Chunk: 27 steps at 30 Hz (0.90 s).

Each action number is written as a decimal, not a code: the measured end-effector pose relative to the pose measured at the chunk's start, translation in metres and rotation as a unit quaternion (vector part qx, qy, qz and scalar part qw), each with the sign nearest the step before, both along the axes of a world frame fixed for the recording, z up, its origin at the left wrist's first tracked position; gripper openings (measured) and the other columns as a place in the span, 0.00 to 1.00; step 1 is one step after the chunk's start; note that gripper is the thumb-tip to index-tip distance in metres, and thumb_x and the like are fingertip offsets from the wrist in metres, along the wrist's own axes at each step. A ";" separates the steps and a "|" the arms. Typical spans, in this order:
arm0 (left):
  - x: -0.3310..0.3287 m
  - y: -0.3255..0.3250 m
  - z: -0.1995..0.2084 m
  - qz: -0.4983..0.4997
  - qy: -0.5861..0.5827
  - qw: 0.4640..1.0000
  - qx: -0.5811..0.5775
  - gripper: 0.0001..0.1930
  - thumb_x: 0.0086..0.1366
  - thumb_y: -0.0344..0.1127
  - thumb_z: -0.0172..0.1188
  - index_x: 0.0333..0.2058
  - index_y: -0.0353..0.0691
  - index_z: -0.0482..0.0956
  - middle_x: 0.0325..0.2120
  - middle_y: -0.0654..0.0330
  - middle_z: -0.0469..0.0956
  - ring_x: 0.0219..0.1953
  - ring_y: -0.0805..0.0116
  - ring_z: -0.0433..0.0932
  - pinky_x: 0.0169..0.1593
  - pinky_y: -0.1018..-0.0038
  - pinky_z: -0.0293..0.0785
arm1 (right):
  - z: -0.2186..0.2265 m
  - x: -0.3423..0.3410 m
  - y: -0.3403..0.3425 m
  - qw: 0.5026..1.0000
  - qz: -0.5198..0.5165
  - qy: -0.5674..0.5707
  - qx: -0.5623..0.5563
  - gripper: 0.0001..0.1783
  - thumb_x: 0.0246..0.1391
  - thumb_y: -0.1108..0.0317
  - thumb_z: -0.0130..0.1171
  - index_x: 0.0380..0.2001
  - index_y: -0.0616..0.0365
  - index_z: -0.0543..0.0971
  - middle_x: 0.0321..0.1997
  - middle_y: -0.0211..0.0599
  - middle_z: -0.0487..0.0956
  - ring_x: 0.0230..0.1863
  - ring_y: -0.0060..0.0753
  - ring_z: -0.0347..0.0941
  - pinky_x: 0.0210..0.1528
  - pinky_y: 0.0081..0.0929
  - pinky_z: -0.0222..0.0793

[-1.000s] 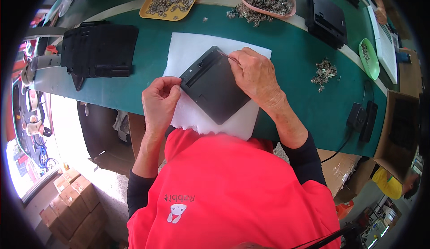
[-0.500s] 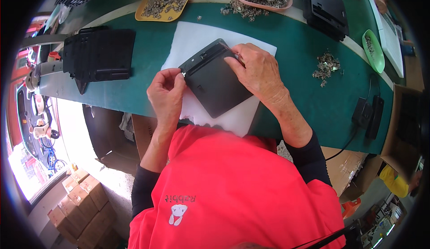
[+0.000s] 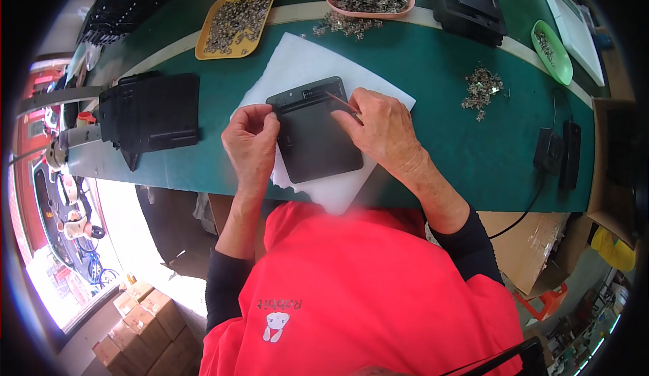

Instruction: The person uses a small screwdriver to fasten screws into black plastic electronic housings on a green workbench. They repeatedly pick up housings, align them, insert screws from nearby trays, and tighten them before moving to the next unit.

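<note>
A black, flat plastic panel (image 3: 318,143) with a slotted strip along its far edge lies on a white foam sheet (image 3: 291,58). My left hand (image 3: 251,143) is at the panel's left edge, thumb and forefinger pinched together; whatever may be between them is too small to make out. My right hand (image 3: 389,129) is closed round a thin, pointed tool (image 3: 343,101) over the panel's right side. The tool's tip points to the slotted strip, and its kind cannot be told.
Small metal parts fill a yellow tray (image 3: 201,46), a pink tray (image 3: 410,4) and a green tray (image 3: 566,72). A loose metal pile (image 3: 483,88) lies on the right. Black panels (image 3: 152,112) lie left, more (image 3: 470,4) far right. A power adapter (image 3: 549,149) stands at the right edge.
The panel has turned so its far edge lies more level. A bright bit seen at my left fingertips earlier no longer shows. My right hand has moved slightly lower, its tool now plainer.
</note>
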<state>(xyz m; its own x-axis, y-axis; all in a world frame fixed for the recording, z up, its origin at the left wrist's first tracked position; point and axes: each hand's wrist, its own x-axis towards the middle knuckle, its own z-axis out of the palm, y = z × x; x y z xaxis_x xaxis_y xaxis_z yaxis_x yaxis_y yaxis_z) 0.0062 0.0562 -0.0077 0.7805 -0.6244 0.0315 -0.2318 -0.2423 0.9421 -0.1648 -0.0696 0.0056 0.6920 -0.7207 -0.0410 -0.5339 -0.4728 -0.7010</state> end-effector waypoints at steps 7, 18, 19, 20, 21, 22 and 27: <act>-0.011 -0.013 0.006 0.040 -0.092 0.992 0.078 0.06 0.55 0.26 0.61 0.32 0.34 0.80 0.23 0.61 0.79 0.24 0.76 0.74 0.31 0.78 0.70 | -0.003 -0.002 -0.001 1.000 0.003 -0.013 0.013 0.15 0.51 0.59 0.65 0.26 0.61 0.75 0.27 0.46 0.78 0.31 0.54 0.77 0.34 0.45 0.72; -0.020 -0.020 -0.004 0.040 -0.306 0.944 0.113 0.07 0.51 0.22 0.57 0.31 0.36 0.79 0.26 0.58 0.75 0.26 0.66 0.74 0.33 0.69 0.70 | -0.005 -0.003 -0.001 0.999 0.009 -0.042 0.023 0.14 0.51 0.61 0.65 0.27 0.61 0.76 0.27 0.45 0.78 0.31 0.53 0.77 0.34 0.43 0.72; -0.021 -0.019 -0.006 0.037 -0.323 0.939 0.113 0.07 0.52 0.22 0.57 0.31 0.36 0.79 0.25 0.57 0.74 0.27 0.64 0.74 0.33 0.68 0.70 | -0.005 -0.003 -0.001 0.999 0.011 -0.047 0.017 0.14 0.51 0.61 0.65 0.27 0.61 0.76 0.27 0.45 0.78 0.31 0.53 0.77 0.34 0.43 0.72; -0.022 -0.019 -0.006 0.035 -0.340 0.933 0.113 0.07 0.52 0.22 0.56 0.31 0.37 0.78 0.25 0.56 0.73 0.28 0.61 0.74 0.33 0.66 0.69 | -0.005 -0.003 -0.001 0.999 0.013 -0.051 0.012 0.14 0.51 0.61 0.65 0.27 0.61 0.76 0.27 0.45 0.78 0.31 0.53 0.77 0.34 0.43 0.72; -0.023 -0.019 -0.005 0.047 -0.293 0.949 0.107 0.07 0.53 0.23 0.57 0.32 0.37 0.78 0.25 0.56 0.73 0.29 0.61 0.74 0.34 0.66 0.70 | -0.005 -0.004 -0.001 0.999 0.010 -0.051 0.014 0.14 0.51 0.61 0.65 0.26 0.61 0.75 0.26 0.46 0.78 0.31 0.54 0.77 0.33 0.43 0.72; -0.025 -0.020 -0.002 0.059 -0.247 0.962 0.099 0.06 0.53 0.24 0.58 0.32 0.37 0.78 0.25 0.57 0.74 0.29 0.61 0.74 0.35 0.67 0.70 | -0.005 -0.003 -0.001 0.999 0.009 -0.051 0.015 0.14 0.51 0.61 0.65 0.26 0.61 0.75 0.26 0.46 0.78 0.30 0.54 0.77 0.33 0.44 0.72; -0.019 -0.014 -0.003 0.067 -0.224 0.968 0.088 0.05 0.54 0.26 0.62 0.32 0.36 0.79 0.26 0.57 0.75 0.31 0.61 0.76 0.37 0.68 0.72 | -0.008 -0.003 -0.003 0.998 0.015 -0.054 -0.003 0.14 0.51 0.62 0.65 0.25 0.62 0.74 0.24 0.49 0.77 0.29 0.55 0.76 0.31 0.42 0.71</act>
